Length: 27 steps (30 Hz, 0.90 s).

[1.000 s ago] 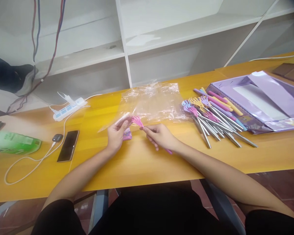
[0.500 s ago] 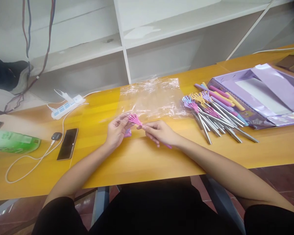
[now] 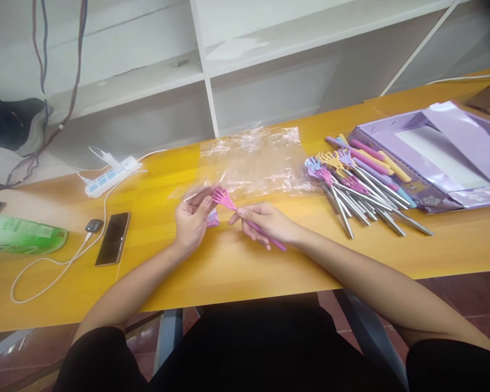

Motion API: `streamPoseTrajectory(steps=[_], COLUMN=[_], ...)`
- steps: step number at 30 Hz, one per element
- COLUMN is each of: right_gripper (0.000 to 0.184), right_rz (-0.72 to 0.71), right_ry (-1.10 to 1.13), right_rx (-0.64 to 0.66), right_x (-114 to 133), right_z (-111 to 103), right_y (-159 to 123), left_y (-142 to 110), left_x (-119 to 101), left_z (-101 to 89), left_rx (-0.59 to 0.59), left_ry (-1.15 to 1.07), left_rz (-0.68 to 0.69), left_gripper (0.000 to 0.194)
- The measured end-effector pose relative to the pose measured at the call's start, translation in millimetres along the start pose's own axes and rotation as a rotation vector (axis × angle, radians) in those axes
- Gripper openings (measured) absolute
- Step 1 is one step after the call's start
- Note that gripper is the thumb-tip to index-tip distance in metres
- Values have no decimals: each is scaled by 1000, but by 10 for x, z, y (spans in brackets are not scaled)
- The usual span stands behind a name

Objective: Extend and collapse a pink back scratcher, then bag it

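Observation:
A pink hand-shaped back scratcher (image 3: 224, 199) with a purple handle is held in my right hand (image 3: 265, 222), its thumb and index finger pinching just below the pink head. The head points up and to the left, toward my left hand (image 3: 193, 218). My left thumb and fingers are closed, and thin clear plastic film (image 3: 194, 193) shows at their tips. How far the film reaches around the pink head is hard to make out. Behind my left hand lies a small pink-and-purple printed stack (image 3: 213, 219), partly hidden.
A large clear plastic sheet (image 3: 253, 160) lies behind my hands. To the right are several metal-handled back scratchers (image 3: 355, 196), coloured tubes (image 3: 394, 166) and a purple box (image 3: 441, 190). At left are a phone (image 3: 112, 238), power strip (image 3: 112, 177), cable and green bottle (image 3: 24, 236).
My right hand has shifted slightly down, and more of the purple handle shows. The pink head has moved a little away from my left fingertips.

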State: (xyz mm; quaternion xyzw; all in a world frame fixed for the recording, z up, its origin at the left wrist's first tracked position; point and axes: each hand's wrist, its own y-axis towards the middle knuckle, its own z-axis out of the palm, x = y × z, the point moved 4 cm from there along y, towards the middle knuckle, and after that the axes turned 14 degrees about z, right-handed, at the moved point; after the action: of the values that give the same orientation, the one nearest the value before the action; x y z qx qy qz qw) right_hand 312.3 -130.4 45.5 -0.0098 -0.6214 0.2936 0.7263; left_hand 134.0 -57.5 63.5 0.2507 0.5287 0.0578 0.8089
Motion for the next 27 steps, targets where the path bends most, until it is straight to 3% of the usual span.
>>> streamPoseTrajectory(steps=[9,21,27], right_gripper=[54,51,50], right_rz=[-35,-7,-45], right_ry=[-16,-29,-27], right_rx=[-65,-8,-86], right_x=[-9,40,46], right_z=[29,18,-2], right_y=[-10,-82,-75], left_y=[8,2,68], left_x=[-13,-40,-110], left_z=[14,14,21], left_rx=[7,15,-17], left_ry=[13,-11,-9], left_rz=[26,-69,-55], left_gripper=[32,37,32])
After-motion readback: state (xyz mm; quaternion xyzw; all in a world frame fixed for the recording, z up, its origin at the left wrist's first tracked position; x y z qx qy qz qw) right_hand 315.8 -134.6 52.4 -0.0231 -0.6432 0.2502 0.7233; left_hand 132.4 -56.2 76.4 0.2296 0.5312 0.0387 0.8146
